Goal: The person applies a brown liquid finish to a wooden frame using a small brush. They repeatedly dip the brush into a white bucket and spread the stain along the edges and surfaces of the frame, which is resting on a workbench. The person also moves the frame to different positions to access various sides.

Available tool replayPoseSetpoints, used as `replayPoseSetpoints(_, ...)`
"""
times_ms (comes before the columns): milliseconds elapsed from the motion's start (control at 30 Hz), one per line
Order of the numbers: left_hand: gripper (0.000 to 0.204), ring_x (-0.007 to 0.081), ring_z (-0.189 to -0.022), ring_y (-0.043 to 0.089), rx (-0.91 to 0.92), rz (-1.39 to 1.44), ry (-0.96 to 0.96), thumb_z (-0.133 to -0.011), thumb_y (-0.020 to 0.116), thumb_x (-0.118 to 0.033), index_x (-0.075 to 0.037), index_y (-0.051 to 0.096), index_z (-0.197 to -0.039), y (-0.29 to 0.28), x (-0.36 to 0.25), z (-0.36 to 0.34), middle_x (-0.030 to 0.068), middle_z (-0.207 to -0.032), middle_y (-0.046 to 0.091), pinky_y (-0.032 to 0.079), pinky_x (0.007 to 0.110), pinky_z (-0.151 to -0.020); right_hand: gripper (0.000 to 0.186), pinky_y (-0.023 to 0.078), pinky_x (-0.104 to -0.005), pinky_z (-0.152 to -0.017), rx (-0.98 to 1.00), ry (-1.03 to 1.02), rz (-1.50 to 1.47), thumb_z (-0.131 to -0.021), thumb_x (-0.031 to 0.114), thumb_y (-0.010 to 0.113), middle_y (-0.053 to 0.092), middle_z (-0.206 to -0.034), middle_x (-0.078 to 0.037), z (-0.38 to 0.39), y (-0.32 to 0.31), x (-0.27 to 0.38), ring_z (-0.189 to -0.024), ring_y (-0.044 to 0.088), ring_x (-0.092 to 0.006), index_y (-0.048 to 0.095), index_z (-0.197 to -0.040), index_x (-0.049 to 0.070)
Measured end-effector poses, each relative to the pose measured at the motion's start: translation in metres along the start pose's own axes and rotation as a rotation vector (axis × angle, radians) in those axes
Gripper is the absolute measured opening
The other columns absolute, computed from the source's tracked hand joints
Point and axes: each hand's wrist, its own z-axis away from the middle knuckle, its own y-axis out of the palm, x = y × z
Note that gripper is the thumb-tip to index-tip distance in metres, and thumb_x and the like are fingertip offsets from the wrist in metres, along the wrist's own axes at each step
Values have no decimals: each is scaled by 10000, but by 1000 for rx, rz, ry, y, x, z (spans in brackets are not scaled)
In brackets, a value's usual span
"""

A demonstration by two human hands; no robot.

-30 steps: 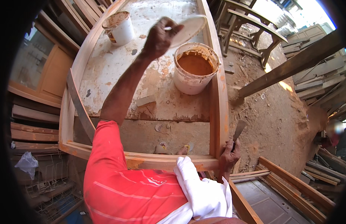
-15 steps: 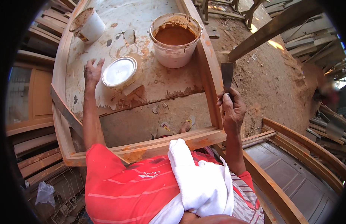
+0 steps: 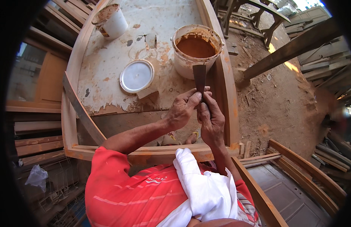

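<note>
My right hand (image 3: 212, 120) grips a putty knife (image 3: 199, 75) by its handle, with the dark flat blade pointing up and away from me. My left hand (image 3: 183, 109) has its thumb and fingers closed on the base of the same blade, touching the right hand's fingertips. Just beyond the blade stands a white bucket (image 3: 182, 65) of reddish-brown paste, its rim smeared. Left of it a round white lid (image 3: 137, 76) lies on the stained board (image 3: 107, 85). A smaller smeared white bucket (image 3: 115, 25) sits at the far left.
A wooden frame (image 3: 229, 98) surrounds the board and passes close in front of my body. A loose wooden strip (image 3: 82, 111) leans across its left corner. A post (image 3: 289, 51) slants at the right, and a panelled door (image 3: 285, 185) lies at lower right. Stacked planks (image 3: 41, 145) line the left.
My left hand has come from beside the lid to the putty knife and closed on it. The right hand has brought the knife leftward, in over the frame. The view has shifted slightly.
</note>
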Motion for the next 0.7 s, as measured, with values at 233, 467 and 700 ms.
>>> replayPoseSetpoints(233, 398, 87, -720, 661, -62, -556, 206, -1139, 488, -260, -47, 607, -1454, -34, -76, -63, 83, -1078, 772, 560, 255, -632, 525, 581, -379, -934, -85, -351, 418, -993, 24, 678, 601, -1365, -183, -2, -19, 30, -1075, 703, -257, 536, -1497, 3)
replayPoseSetpoints(467, 293, 311, -825, 748, 102, -1765, 168, -1029, 608, -257, -187, 768, -1263, -118, -120, -166, 108, -1027, 785, 616, 424, -807, 478, 588, -379, -890, -228, -12, 485, -1027, 132, 647, 675, -1223, -198, 49, -94, 0, -1004, 724, -262, 553, -1467, -29)
replayPoseSetpoints(700, 190, 315, -905, 748, 328, -2079, -129, -970, 643, -302, -209, 808, -958, -70, -122, -234, 90, -953, 776, 594, 455, -768, 449, 589, -415, -838, -367, -31, 684, -978, 104, 695, 687, -1144, -198, 84, -134, -25, -934, 719, -296, 602, -1394, -35)
